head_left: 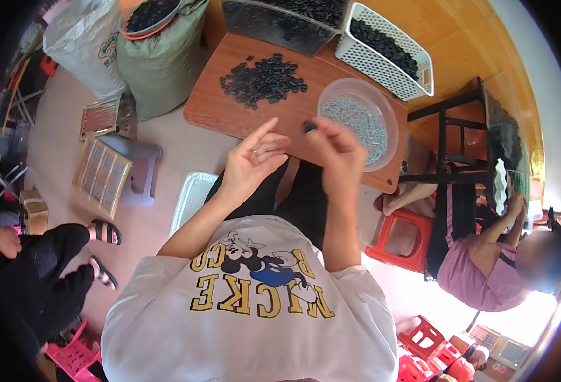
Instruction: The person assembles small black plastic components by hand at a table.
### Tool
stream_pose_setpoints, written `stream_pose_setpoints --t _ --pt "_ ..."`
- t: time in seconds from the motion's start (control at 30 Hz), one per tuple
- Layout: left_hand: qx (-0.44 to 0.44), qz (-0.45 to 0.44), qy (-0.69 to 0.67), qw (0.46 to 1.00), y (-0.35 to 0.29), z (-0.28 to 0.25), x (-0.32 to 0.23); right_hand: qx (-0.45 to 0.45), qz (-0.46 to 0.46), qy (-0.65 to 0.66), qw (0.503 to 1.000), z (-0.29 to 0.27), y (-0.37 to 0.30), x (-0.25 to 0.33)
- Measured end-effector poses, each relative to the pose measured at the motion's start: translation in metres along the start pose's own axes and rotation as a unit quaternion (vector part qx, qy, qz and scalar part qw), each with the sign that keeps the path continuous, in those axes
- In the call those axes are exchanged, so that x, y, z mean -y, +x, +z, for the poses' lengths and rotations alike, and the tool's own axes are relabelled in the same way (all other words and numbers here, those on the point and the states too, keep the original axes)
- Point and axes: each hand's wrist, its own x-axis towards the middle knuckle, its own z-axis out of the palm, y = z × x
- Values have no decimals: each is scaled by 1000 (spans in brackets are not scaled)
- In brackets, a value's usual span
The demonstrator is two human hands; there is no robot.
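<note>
My right hand [343,151] pinches a small black plastic piece [309,127] between thumb and fingertips, just above the table's near edge. Apart from it, to the left, my left hand [255,153] has its fingers spread, a ring on one of them, and nothing visible in it. Beyond both hands a loose pile of small black plastic pieces [264,81] lies on the brown wooden table [213,105]. Next to my right hand stands a round translucent tub [392,121] with many small silvery metal pins or screws inside; which of these they are I cannot tell.
At the table's back are a clear bin [280,32] and a white perforated basket [425,79], both holding black pieces. Full sacks [159,76] stand left. On the right, a person [484,267] sits near a red stool [398,245]; another person [45,267] is at left.
</note>
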Motion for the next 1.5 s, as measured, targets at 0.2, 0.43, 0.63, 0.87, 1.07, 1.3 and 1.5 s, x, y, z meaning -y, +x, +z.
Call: stream_pose_setpoints --t 0.2,0.43,0.63,0.87,1.07,1.3,1.5 --pt "-15 -31 68 997 -10 -18 9 -204 -389 -126 889 -46 117 104" --pt "-62 -98 120 986 -18 -33 15 -133 -344 -388 845 -50 146 53" --pt "-49 -118 142 982 -18 -48 18 102 -232 -349 902 29 81 -71" --pt "-77 -130 141 978 -25 -61 19 92 -267 -465 839 35 90 -108" --pt "-81 -161 162 970 -25 -59 13 89 -342 -491 796 32 96 -122" --pt "-83 -134 194 968 -16 -50 5 -46 -269 -226 935 35 78 -102" --pt "-55 -105 211 970 15 -18 -2 -11 51 79 995 2 1 -84"
